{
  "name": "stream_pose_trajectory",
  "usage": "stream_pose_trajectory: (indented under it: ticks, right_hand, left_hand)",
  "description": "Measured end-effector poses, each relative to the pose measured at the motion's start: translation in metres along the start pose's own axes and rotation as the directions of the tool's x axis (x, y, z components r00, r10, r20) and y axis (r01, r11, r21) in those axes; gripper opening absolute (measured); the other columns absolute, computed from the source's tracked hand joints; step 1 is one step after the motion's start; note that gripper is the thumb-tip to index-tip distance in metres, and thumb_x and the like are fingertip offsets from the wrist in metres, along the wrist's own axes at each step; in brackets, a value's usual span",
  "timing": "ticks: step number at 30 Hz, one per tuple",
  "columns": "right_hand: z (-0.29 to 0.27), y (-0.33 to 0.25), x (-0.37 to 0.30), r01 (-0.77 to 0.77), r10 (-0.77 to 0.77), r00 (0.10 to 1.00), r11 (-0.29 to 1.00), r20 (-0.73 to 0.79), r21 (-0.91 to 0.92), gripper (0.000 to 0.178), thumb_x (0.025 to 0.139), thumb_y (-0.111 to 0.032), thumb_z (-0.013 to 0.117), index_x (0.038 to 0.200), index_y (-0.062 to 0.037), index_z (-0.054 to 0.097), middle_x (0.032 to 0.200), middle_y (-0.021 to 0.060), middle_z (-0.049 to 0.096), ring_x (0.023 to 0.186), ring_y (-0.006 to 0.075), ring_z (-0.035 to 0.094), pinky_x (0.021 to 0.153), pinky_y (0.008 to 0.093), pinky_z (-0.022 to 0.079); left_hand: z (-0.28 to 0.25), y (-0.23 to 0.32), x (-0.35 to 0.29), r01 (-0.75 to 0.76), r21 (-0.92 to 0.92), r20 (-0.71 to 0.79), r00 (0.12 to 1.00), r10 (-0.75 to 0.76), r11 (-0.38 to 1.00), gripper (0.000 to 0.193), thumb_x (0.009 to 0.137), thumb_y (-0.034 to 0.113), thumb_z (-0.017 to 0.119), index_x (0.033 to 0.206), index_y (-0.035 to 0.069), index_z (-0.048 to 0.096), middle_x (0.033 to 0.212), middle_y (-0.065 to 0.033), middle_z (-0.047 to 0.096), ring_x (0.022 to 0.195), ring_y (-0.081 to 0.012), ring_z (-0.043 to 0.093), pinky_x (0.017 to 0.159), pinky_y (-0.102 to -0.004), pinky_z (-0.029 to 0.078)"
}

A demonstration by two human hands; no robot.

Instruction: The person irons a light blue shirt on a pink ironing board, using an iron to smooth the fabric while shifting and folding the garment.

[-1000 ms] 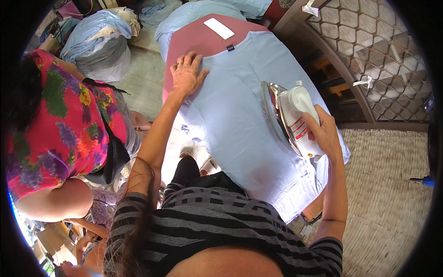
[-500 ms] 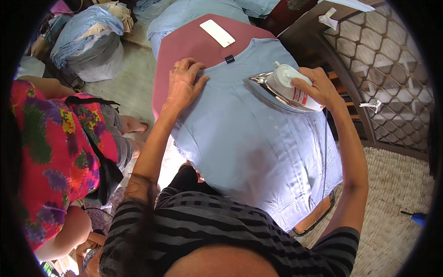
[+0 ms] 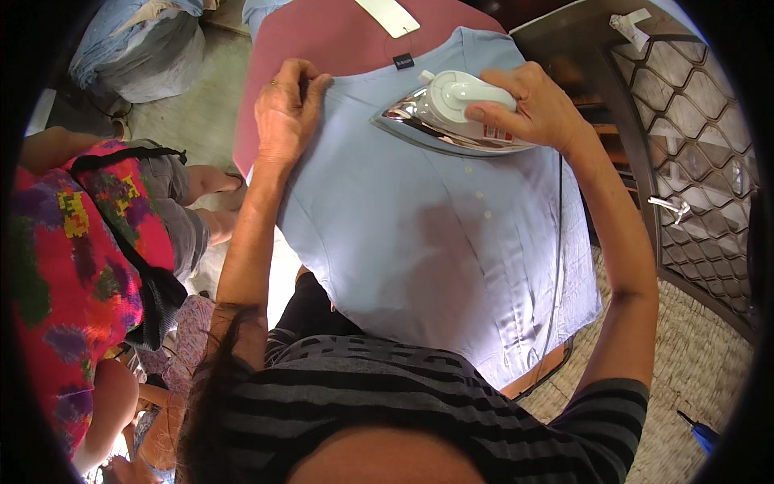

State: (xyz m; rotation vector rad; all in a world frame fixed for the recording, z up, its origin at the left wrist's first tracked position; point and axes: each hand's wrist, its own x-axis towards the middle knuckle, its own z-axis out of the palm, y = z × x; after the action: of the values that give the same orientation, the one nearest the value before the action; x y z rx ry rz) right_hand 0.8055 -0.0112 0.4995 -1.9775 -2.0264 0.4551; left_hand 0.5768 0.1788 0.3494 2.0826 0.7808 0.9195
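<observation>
Grasped by its handle in the right hand [image 3: 534, 106], the iron [image 3: 451, 121] points its tip left over the far part of the blue shirt [image 3: 363, 210] in my head view. The left hand [image 3: 284, 119] has its fingers curled at the shirt's neckline; whether they pinch it or merely press, I cannot tell from my end. The shirt lies spread on the red board [image 3: 278, 48], neckline far, lower part near right.

I would worry most about the left hand: it is near the iron's tip, and a careless slide leftward could burn it. Lingering on one spot might scorch the shirt. The cord [image 3: 558, 242] runs down the shirt's right side, so a snag there could jerk the iron or cause creases.

For containers, I see a pale bag [image 3: 157, 74] on the floor at far left, with blue fabric [image 3: 121, 28] at its top; what lies deeper is hidden. Beside a co-worker [image 3: 64, 266] at left hangs a black pouch [image 3: 164, 300], contents out of my sight
</observation>
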Motion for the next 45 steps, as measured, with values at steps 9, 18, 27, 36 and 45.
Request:
stream_pose_trajectory:
  ticks: [9,18,27,36,45]
  right_hand:
    - [-0.012,0.012,-0.01,0.026,-0.028,0.997,0.999,0.077,0.025,0.038,0.086,-0.04,0.069,0.079,-0.0028,0.065,0.064,0.0147,0.061,0.057,0.0301,0.058,0.056,0.0358,0.046]
    - [0.003,-0.014,-0.007,-0.133,0.133,0.991,0.985,0.007,0.11,0.039,0.088,-0.04,0.069,0.081,-0.0012,0.067,0.062,0.0124,0.061,0.054,0.0241,0.059,0.054,0.0342,0.045]
    - [0.029,-0.053,0.04,-0.21,0.219,0.967,0.975,-0.128,0.079,0.053,0.089,-0.051,0.064,0.081,0.0009,0.067,0.064,0.016,0.063,0.055,0.0263,0.061,0.055,0.0364,0.046]
    - [0.039,-0.06,0.058,-0.172,0.171,0.973,0.985,-0.153,0.007,0.055,0.088,-0.053,0.065,0.073,0.0,0.063,0.056,0.0159,0.057,0.048,0.0257,0.054,0.05,0.0381,0.042]
    - [0.051,-0.067,0.078,-0.139,0.141,0.983,0.99,-0.118,0.03,0.058,0.085,-0.056,0.067,0.068,-0.0008,0.06,0.055,0.0128,0.055,0.048,0.0226,0.049,0.051,0.0361,0.04]
  left_hand:
    - [0.003,0.0,-0.004,0.081,-0.005,0.014,0.997,-0.081,0.997,0.025,0.089,0.024,0.074,0.105,0.007,0.064,0.09,-0.0059,0.072,0.077,-0.015,0.065,0.075,-0.0295,0.052]
    - [0.001,0.005,-0.001,0.158,-0.052,0.047,0.987,-0.155,0.986,0.023,0.09,0.025,0.073,0.102,0.007,0.065,0.087,-0.0047,0.072,0.079,-0.0149,0.066,0.074,-0.0288,0.052]
    - [-0.019,-0.005,-0.002,0.161,0.005,0.071,0.984,-0.161,0.987,0.027,0.091,0.022,0.069,0.112,0.007,0.061,0.085,-0.0087,0.069,0.075,-0.0212,0.064,0.071,-0.0344,0.051]
    - [-0.066,-0.002,-0.075,0.145,0.158,0.005,0.989,-0.148,0.977,0.028,0.082,0.019,0.075,0.104,0.008,0.061,0.085,-0.0101,0.069,0.081,-0.0286,0.066,0.074,-0.0412,0.048]
    - [-0.044,-0.02,-0.098,0.113,0.078,-0.29,0.953,-0.086,0.991,0.024,0.082,0.01,0.073,0.102,0.008,0.061,0.09,-0.0084,0.061,0.089,-0.0264,0.058,0.08,-0.0387,0.047]
